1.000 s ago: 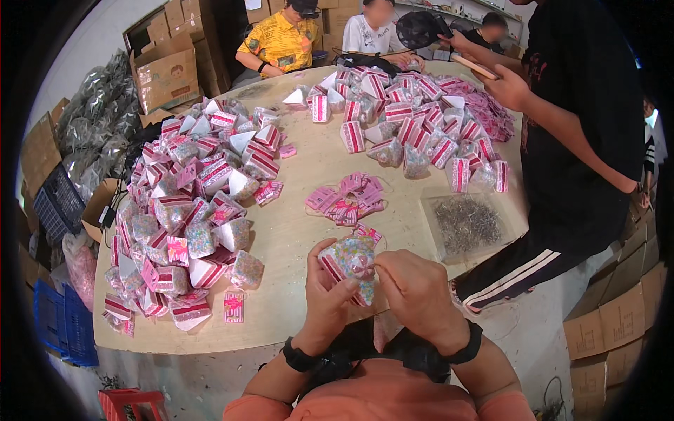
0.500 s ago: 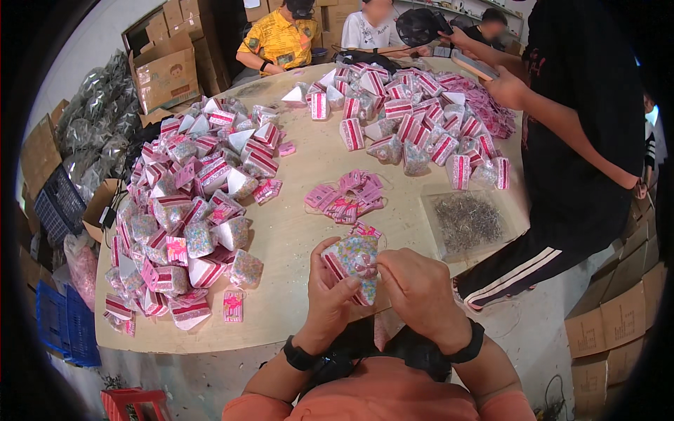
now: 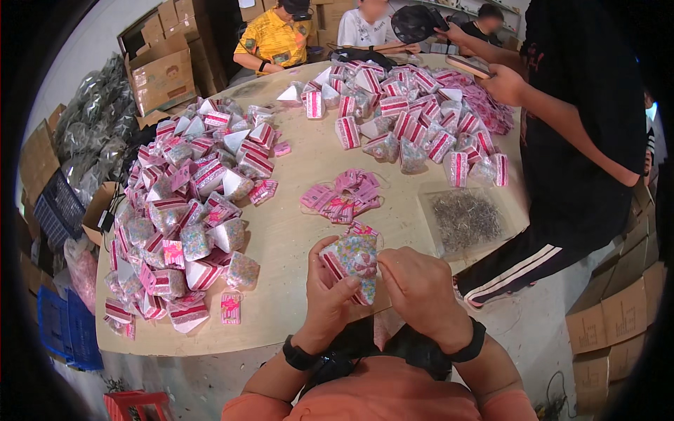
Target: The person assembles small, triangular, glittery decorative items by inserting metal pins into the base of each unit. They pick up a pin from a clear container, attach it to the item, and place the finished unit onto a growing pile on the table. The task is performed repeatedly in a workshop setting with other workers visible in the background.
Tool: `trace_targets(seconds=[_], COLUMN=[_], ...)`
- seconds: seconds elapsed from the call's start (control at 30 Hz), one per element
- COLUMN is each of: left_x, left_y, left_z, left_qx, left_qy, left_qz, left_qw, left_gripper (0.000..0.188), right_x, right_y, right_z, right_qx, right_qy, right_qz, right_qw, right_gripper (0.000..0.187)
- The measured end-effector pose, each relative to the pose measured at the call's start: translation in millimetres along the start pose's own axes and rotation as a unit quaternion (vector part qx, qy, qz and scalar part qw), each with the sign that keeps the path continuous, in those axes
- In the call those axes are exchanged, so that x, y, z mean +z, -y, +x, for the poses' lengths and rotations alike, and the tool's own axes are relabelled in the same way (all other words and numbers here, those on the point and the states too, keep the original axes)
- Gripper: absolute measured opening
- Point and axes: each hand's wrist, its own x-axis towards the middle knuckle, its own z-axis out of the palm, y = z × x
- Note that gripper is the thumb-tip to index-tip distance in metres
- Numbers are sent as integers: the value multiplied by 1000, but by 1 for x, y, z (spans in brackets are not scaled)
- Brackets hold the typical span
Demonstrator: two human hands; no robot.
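Observation:
Over the near edge of the table, my left hand [image 3: 327,298] grips a toy cake slice [image 3: 345,254] with pastel sprinkles, pink-and-white layered sides and a pink rosette. Its fingers wrap the left side, with the thumb across the front. My right hand [image 3: 424,298] is closed in a pinch beside the rosette; whatever its fingertips grasp is hidden. Just beyond the slice lies a pink tag [image 3: 361,229] with a string. A loose heap of similar pink tags [image 3: 342,196] is farther back.
Many cake slices pile up at left [image 3: 203,200] and far right [image 3: 414,116]. A shallow tray [image 3: 426,228] of small metal pieces sits right of my hands. Beside it stands a person in black [image 3: 583,133] holding a phone-like object. Others sit across the table [image 3: 281,231].
The whole view has shifted very slightly. My hands keep nearly the same pose on and beside the cake slice.

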Motion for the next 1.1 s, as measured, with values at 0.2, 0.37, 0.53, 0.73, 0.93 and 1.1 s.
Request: trace_targets(seconds=[0.2,0.37,0.53,0.73,0.93,1.1], left_x=[-2,-4,-7,-8,-18,-31], left_y=[0,0,0,-2,6,12], left_z=[2,3,4,3,7,13], left_qx=[15,5,9,-5,-63,-144], left_qy=[-2,-11,10,14,-21,-95], left_qz=[53,93,112,156,117,-6], left_qw=[998,996,994,988,991,985], left_gripper=[71,76,69,67,63,59], right_x=[0,3,1,0,10,20], right_y=[-2,-9,-11,-14,-20,-33], right_z=[0,-2,-3,-4,-10,-19], right_qx=[-26,-43,-59,-70,-22,36], right_qy=[-10,-16,-2,11,8,-1], right_qz=[-24,-27,-30,-37,-2,66], right_qw=[999,999,998,997,1000,997], right_gripper=[7,9,11,13,8,6])
